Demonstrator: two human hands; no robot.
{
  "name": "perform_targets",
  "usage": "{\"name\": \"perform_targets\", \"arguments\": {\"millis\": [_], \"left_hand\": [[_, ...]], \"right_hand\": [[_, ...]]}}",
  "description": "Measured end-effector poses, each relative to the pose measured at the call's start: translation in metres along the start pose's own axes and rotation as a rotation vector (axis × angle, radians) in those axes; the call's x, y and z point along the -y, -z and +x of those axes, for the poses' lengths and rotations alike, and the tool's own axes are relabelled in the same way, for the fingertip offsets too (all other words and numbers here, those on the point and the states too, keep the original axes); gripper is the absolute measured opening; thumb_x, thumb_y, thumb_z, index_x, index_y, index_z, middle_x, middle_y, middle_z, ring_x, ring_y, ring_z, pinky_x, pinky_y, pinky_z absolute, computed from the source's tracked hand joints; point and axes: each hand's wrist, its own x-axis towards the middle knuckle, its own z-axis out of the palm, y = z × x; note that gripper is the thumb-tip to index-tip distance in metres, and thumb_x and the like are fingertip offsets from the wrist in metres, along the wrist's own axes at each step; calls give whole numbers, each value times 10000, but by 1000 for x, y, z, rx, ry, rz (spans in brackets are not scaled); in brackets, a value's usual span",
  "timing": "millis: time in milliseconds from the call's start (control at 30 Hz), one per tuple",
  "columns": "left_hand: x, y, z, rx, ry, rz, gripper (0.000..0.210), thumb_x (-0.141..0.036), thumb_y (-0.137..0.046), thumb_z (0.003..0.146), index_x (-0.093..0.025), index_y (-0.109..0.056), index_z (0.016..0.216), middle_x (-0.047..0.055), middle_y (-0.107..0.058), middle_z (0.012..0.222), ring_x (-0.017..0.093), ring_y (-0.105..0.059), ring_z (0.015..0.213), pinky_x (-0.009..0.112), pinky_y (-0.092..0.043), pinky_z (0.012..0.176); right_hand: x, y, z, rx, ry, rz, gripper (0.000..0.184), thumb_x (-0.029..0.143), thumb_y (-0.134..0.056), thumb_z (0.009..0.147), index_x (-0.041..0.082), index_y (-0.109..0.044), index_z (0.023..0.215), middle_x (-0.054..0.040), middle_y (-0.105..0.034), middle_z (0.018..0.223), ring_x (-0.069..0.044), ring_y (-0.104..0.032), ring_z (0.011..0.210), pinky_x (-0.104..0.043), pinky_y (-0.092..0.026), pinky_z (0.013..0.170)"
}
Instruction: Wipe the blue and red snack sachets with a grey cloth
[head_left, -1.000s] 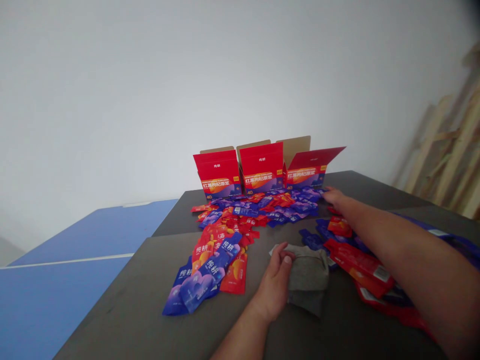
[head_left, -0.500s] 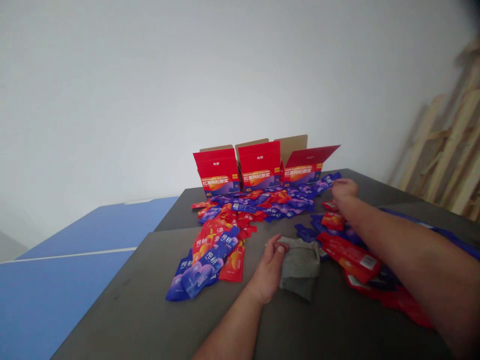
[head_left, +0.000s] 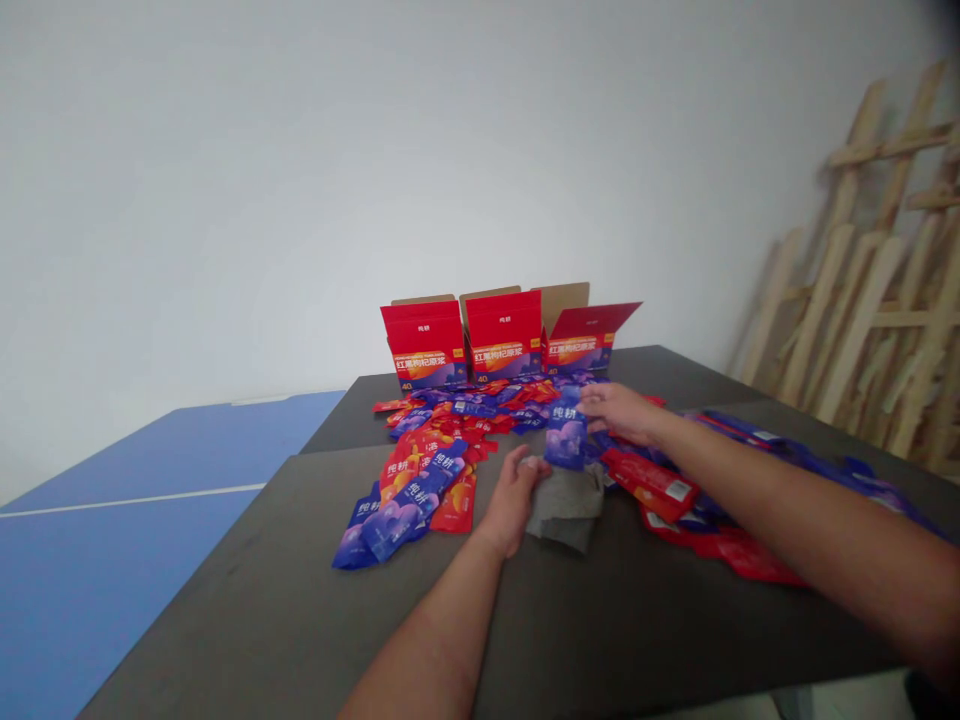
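Head view, clock centred on the grey cloth (head_left: 566, 508). Right hand (head_left: 619, 412): narrow, pinching a blue-purple pouch (head_left: 566, 435) by its upper right edge, at 12 o'clock from the cloth. Pouch flat, roughly upright, printed face toward camera; white characters, round lilac shapes below. Its lower edge overlaps the cloth in view; contact cannot be told. Left hand (head_left: 510, 500): fingers partly curled at the cloth's 9 o'clock edge, touching; cannot tell whether it grips. Cloth rumpled, folded, on the dark desk (head_left: 562, 620).

Outward: left stack of red and blue pouches (head_left: 412, 495), overlapping, 9 o'clock. Scattered pile (head_left: 480, 405), 11 o'clock, hiding part of the lower edges of three red boxes (head_left: 504, 352), flaps open, 11 to 12 o'clock. Right heap (head_left: 664, 490), 3 o'clock, partly covered by the right forearm (head_left: 757, 490). Blue tabletop (head_left: 135, 580), 9 o'clock; wooden slats (head_left: 877, 310), 2 o'clock, near the pale wall (head_left: 375, 150).
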Motion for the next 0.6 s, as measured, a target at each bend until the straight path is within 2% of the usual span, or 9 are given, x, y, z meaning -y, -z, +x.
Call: {"name": "perform_targets", "arguments": {"millis": [100, 200, 267, 367, 433, 500, 600], "left_hand": [[-3, -1, 2, -10, 8, 69, 564, -472, -697, 727, -162, -525, 1166, 47, -625, 889, 137, -584, 802, 287, -435, 821], [-5, -2, 1, -38, -3, 120, 502, -449, -718, 714, -155, -566, 1092, -5, -583, 761, 88, -518, 652, 226, -424, 677], [-6, -2, 0, -4, 11, 94, 477, -445, -715, 720, -149, -577, 1068, 4, -605, 787, 90, -531, 660, 222, -430, 669], [-5, -3, -1, 104, 51, 39, 487, -430, -716, 722, -145, -595, 1097, 57, -657, 931, 131, -593, 758, 264, -466, 741], [-5, -2, -1, 121, 62, 32, 515, -418, -720, 720, -153, -594, 1143, 71, -667, 985, 146, -610, 785, 286, -478, 769], [-4, -1, 0, 102, 67, 40, 541, -419, -717, 720, -163, -585, 1178, 69, -673, 982, 152, -620, 782, 299, -489, 772], [-3, -1, -1, 83, 73, 57, 561, -431, -707, 727, -176, -577, 1209, 67, -672, 991, 162, -628, 802, 314, -495, 789]], "right_hand": [[-4, -22, -17, 80, -24, 8, 228, 193, -760, 664, 181, -556, 764, 26, -568, 638, -110, -570, 586, -198, -512, 500], [-8, -32, -25, 176, -40, -5, 238, 244, -764, 666, 173, -568, 780, 6, -608, 691, -121, -593, 615, -216, -524, 525], [-12, -37, -28, 248, -39, -37, 247, 273, -768, 666, 170, -579, 787, -4, -633, 741, -124, -606, 647, -218, -526, 543], [-21, -44, -30, 340, -31, -87, 270, 317, -767, 674, 169, -608, 834, -8, -661, 815, -130, -625, 706, -227, -535, 594], [-30, -46, -24, 368, -28, -129, 263, 349, -740, 706, 171, -631, 867, -13, -671, 824, -141, -635, 724, -244, -542, 618], [-37, -41, -11, 231, -43, -212, 221, 357, -705, 742, 175, -650, 854, -16, -673, 771, -146, -637, 688, -250, -539, 604], [-44, -20, 18, -159, -72, -345, 141, 304, -669, 775, 166, -648, 799, -25, -657, 672, -139, -620, 611, -240, -523, 578]]}}
